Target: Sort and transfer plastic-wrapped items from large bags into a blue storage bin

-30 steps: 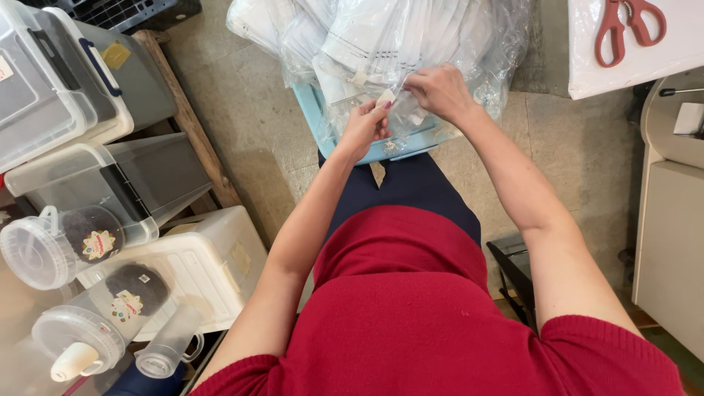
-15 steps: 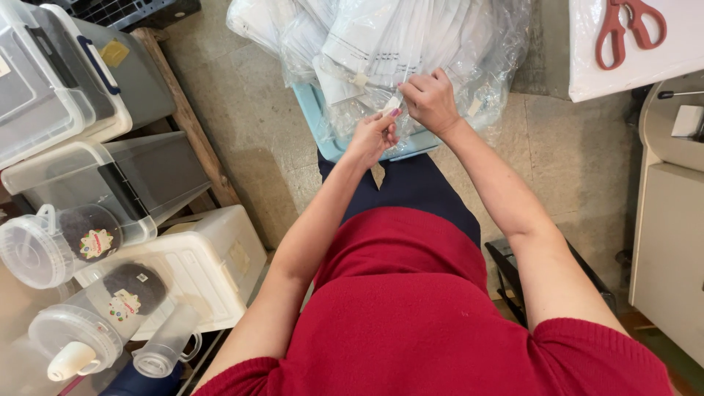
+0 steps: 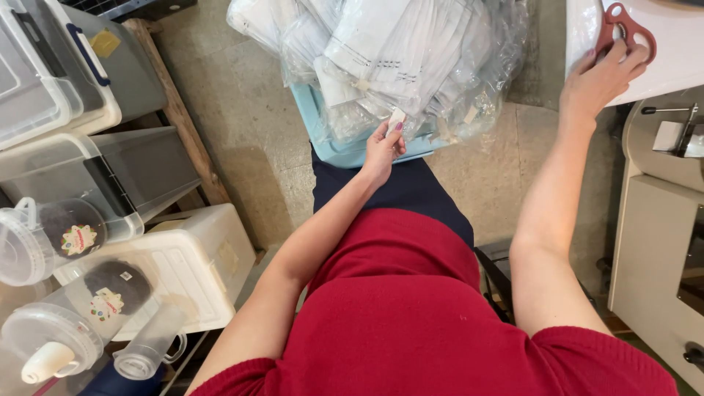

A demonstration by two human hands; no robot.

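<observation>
Scissors (image 3: 623, 29) with red handles lay on the white desk (image 3: 682, 66) at the upper right, and the right hand (image 3: 601, 77) was stretched up to them. Its fingers rested against the handle loops, but they were not closed around them; the grip was loose and half open, more a touch than a hold. The left hand (image 3: 383, 147) stayed low in the middle and pinched a small white tag (image 3: 397, 117) between thumb and fingers, a narrow grip, closed on it. The tag hung at the front edge of a heap of clear bags (image 3: 396, 59) with white cloth inside, piled in a light blue basket (image 3: 345, 147) on the floor in front of the person's knees.

So the scissors were well apart from the tag, up and to the right, while the tag was already inside the left grip.

Some things could probably go wrong from this position. The scissors lay near the desk edge, and a push from the fingertips could slide them off. The right arm was fully extended, so the hold on the loops might be weak. The bags were slippery and stacked high, and a pull on the tag could bring one bag down from the heap, or the tag could slip out of the pinch.

Plastic boxes (image 3: 66, 95) and jars (image 3: 44, 242) stood on the left side.
</observation>
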